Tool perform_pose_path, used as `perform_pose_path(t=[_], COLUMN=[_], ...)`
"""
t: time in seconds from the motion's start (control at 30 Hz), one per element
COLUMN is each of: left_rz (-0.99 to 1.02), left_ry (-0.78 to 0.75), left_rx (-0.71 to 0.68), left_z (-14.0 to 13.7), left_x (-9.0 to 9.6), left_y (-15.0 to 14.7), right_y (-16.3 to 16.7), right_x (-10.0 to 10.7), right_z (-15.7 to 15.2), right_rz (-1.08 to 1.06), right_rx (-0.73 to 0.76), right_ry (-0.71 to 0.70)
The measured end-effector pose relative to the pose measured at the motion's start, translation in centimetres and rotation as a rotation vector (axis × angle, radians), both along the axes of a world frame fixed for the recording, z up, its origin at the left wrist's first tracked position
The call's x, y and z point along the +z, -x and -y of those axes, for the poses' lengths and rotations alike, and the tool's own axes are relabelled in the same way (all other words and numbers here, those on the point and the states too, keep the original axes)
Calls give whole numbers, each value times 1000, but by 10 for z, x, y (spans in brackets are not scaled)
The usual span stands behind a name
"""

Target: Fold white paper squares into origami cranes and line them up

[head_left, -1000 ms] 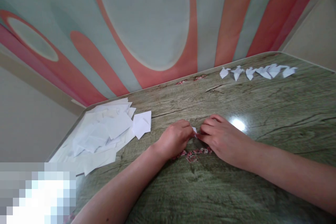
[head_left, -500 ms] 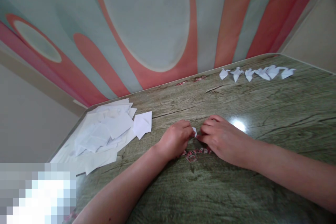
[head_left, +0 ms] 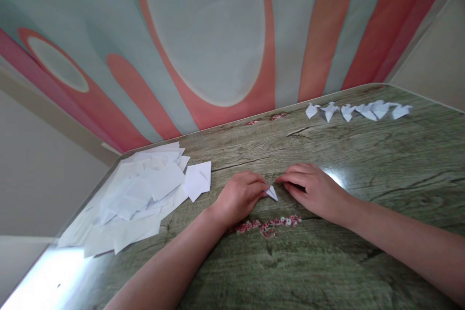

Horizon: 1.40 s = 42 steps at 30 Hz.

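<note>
My left hand is closed on a small folded piece of white paper. The paper's pointed end sticks out to the right of my fingertips, and the rest is hidden under my fingers. Just to the right, my right hand hovers close to the paper with thumb and fingers apart, holding nothing. Both hands are low over the wood-grain table, near a printed strip of pink blossoms.
A loose heap of white paper sheets covers the table's left side. Beside it lie a few folded paper squares. Several white folded paper birds stand in a row at the back right. A patterned wall rises behind the table.
My right hand has come off the paper and its fingers have spread. The paper now shows as a pointed shape in my left hand. The view has tilted slightly upward.
</note>
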<state>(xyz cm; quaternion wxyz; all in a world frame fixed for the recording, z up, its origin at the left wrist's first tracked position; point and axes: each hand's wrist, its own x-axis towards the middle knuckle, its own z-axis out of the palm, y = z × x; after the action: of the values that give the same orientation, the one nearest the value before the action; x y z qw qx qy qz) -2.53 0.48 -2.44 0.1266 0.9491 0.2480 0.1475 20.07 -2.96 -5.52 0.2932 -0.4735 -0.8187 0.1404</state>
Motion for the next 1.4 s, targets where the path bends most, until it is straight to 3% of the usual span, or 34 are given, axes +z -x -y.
perform_pose_path(t=[0.1, 0.2, 0.4, 0.57, 0.7, 0.87, 1.0, 1.17, 1.4], left_rz=[-46, 51, 360, 462, 545, 579, 607, 579, 570], left_ry=[-76, -30, 320, 707, 859, 920, 960, 848, 631], left_rx=[31, 114, 439, 442, 449, 453, 438, 453, 505], left_z=[3, 5, 12, 22, 23, 22, 22, 26, 33], left_x=[-1, -3, 0, 6, 6, 5, 6, 6, 5], left_y=[-4, -7, -16, -24, -26, -25, -25, -28, -30], right_y=[2, 3, 10, 16, 16, 15, 15, 18, 23], right_x=[1, 1, 14, 32, 35, 32, 31, 34, 37], right_z=[2, 2, 8, 16, 17, 14, 15, 19, 24], right_rz=[19, 3, -212, -399, -491, -595, -623, -563, -519], right_rx=[15, 11, -80, -95, -89, -34, -27, -91, -243], right_ry=[-4, -1, 114, 257, 383, 534, 553, 500, 305])
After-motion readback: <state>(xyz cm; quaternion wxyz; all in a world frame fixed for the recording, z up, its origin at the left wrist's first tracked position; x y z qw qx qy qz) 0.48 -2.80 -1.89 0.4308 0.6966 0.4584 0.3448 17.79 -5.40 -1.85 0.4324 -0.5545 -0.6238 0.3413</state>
